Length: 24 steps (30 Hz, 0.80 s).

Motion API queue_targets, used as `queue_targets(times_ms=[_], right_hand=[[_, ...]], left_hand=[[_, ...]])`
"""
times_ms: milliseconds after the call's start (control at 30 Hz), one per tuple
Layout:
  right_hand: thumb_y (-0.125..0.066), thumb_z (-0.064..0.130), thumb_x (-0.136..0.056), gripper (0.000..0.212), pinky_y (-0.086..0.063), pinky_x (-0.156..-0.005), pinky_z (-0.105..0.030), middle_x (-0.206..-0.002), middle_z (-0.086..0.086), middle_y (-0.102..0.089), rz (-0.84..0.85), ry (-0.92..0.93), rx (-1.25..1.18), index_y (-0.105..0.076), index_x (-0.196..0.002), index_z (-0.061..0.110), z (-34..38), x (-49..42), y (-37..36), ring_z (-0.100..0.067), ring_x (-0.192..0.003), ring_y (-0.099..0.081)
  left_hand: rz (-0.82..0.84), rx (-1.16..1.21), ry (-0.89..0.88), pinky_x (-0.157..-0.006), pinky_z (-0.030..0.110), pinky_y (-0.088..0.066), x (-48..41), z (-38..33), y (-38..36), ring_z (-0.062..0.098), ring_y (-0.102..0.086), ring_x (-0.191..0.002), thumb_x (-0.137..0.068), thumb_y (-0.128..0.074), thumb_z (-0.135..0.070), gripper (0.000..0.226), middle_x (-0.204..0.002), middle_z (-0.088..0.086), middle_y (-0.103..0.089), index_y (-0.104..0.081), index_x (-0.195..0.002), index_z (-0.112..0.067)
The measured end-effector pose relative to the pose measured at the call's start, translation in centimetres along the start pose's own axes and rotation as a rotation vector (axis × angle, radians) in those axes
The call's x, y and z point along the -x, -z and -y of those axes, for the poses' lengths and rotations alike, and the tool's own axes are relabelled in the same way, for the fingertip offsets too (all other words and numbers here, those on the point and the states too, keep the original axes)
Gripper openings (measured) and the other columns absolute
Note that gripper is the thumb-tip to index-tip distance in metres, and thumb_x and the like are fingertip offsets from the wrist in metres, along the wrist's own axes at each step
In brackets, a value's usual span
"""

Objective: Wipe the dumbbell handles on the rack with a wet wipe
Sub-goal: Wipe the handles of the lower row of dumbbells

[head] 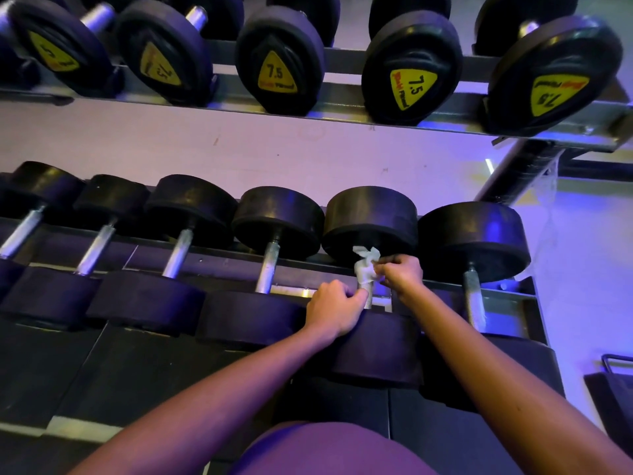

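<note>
A white wet wipe (365,265) is wrapped round the upper part of a metal dumbbell handle (367,299) on the lower rack shelf, second dumbbell from the right. My right hand (400,271) pinches the wipe from the right side. My left hand (334,311) lies with curled fingers on the near black weight head, its fingertips touching the lower part of the same handle. Several other dumbbells with bare metal handles (267,267) stand in a row to the left, and one more (474,296) to the right.
An upper shelf (342,108) carries several black dumbbells with yellow 7.5 labels (275,75). A slanted rack post (524,169) rises at the right. Dark floor mats lie below, and a black frame (613,365) sits at the right edge.
</note>
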State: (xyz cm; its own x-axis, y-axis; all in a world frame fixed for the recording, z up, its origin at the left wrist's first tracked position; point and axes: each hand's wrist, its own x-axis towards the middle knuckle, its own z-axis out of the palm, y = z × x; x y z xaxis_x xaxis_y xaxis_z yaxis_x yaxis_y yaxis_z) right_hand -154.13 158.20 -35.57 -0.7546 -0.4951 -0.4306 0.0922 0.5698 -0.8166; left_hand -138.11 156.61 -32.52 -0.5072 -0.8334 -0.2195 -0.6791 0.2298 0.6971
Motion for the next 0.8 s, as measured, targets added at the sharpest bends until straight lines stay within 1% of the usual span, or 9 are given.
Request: queue_targets(times_ms=[100, 167, 300, 433, 467, 533, 633, 700, 800], right_hand=[[-0.082, 0.005, -0.068, 0.011, -0.057, -0.065, -0.032, -0.068, -0.008, -0.067, 0.042, 0.051, 0.122, -0.071, -0.071, 0.008, -0.2, 0.4, 0.7, -0.016, -0.059, -0.06], [-0.081, 0.004, -0.068, 0.016, -0.052, -0.058, -0.026, -0.062, -0.004, -0.064, 0.113, 0.089, 0.234, -0.068, -0.062, 0.011, -0.1, 0.9, 1.2, -0.012, -0.054, -0.056], [-0.079, 0.005, -0.065, 0.016, -0.044, -0.056, -0.022, -0.062, -0.007, -0.065, 0.279, 0.135, 0.482, -0.067, -0.058, 0.012, -1.2, 2.3, 1.9, -0.011, -0.057, -0.054], [-0.078, 0.006, -0.066, 0.015, -0.041, -0.058, -0.023, -0.063, -0.007, -0.063, 0.346, 0.134, 0.523, -0.068, -0.057, 0.013, -1.2, 2.8, 2.3, -0.012, -0.061, -0.052], [-0.078, 0.005, -0.066, 0.012, -0.041, -0.056, -0.022, -0.063, -0.008, -0.062, 0.322, 0.125, 0.506, -0.069, -0.061, 0.01, -0.9, 2.9, 2.2, -0.012, -0.06, -0.052], [-0.081, 0.009, -0.066, 0.011, -0.043, -0.053, -0.019, -0.063, -0.006, -0.063, 0.193, 0.131, 0.448, -0.071, -0.066, 0.005, 0.1, 2.7, 1.7, -0.01, -0.059, -0.054], [-0.084, 0.018, -0.068, 0.017, -0.047, -0.062, -0.023, -0.068, -0.005, -0.067, -0.024, 0.179, 0.339, -0.068, -0.063, 0.014, 2.0, 2.0, 0.7, -0.016, -0.068, -0.063], [-0.081, 0.018, -0.071, 0.012, -0.049, -0.067, -0.025, -0.076, -0.008, -0.07, -0.097, 0.186, 0.321, -0.071, -0.07, 0.011, 2.9, 1.7, -0.1, -0.02, -0.075, -0.065], [-0.074, 0.017, -0.075, 0.012, -0.047, -0.067, -0.026, -0.083, -0.012, -0.072, -0.146, 0.227, 0.388, -0.074, -0.08, 0.006, 2.7, 2.2, -1.0, -0.027, -0.081, -0.066]], left_hand=[[0.01, 0.0, -0.001, -0.046, 0.033, -0.023, 0.0, 0.0, 0.0, 0.029, -0.049, -0.062, -0.082, -0.053, -0.041, 0.046, -0.048, 0.002, -0.04, -0.047, -0.049, -0.01], [0.013, -0.004, -0.001, -0.048, 0.032, -0.025, -0.1, 0.1, 0.0, 0.03, -0.052, -0.065, -0.082, -0.053, -0.041, 0.046, -0.049, 0.002, -0.041, -0.047, -0.049, -0.01], [0.016, -0.016, -0.004, -0.047, 0.032, -0.023, -0.3, 0.3, -0.2, 0.029, -0.049, -0.063, -0.08, -0.053, -0.039, 0.045, -0.048, 0.002, -0.039, -0.046, -0.045, -0.011], [0.017, -0.024, -0.003, -0.046, 0.033, -0.021, -0.2, 0.1, -0.1, 0.028, -0.047, -0.063, -0.081, -0.053, -0.039, 0.045, -0.049, 0.002, -0.037, -0.045, -0.045, -0.013], [0.018, -0.024, 0.0, -0.047, 0.033, -0.022, -0.2, 0.1, -0.1, 0.028, -0.047, -0.063, -0.081, -0.053, -0.039, 0.045, -0.049, 0.003, -0.037, -0.046, -0.045, -0.012], [0.017, -0.017, 0.001, -0.049, 0.033, -0.023, -0.1, 0.1, 0.0, 0.029, -0.049, -0.064, -0.081, -0.053, -0.04, 0.044, -0.05, 0.003, -0.04, -0.048, -0.047, -0.011], [0.007, -0.002, -0.01, -0.046, 0.032, -0.025, -0.1, 0.2, -0.1, 0.028, -0.052, -0.063, -0.083, -0.053, -0.039, 0.045, -0.049, 0.003, -0.045, -0.05, -0.048, -0.011], [0.01, 0.012, -0.015, -0.049, 0.033, -0.035, -0.1, 0.2, -0.3, 0.028, -0.057, -0.064, -0.083, -0.052, -0.041, 0.045, -0.051, 0.004, -0.05, -0.054, -0.05, -0.01], [0.013, 0.031, -0.014, -0.055, 0.037, -0.046, -0.1, 0.5, -0.5, 0.027, -0.06, -0.065, -0.081, -0.05, -0.045, 0.046, -0.055, 0.006, -0.057, -0.058, -0.053, -0.009]])
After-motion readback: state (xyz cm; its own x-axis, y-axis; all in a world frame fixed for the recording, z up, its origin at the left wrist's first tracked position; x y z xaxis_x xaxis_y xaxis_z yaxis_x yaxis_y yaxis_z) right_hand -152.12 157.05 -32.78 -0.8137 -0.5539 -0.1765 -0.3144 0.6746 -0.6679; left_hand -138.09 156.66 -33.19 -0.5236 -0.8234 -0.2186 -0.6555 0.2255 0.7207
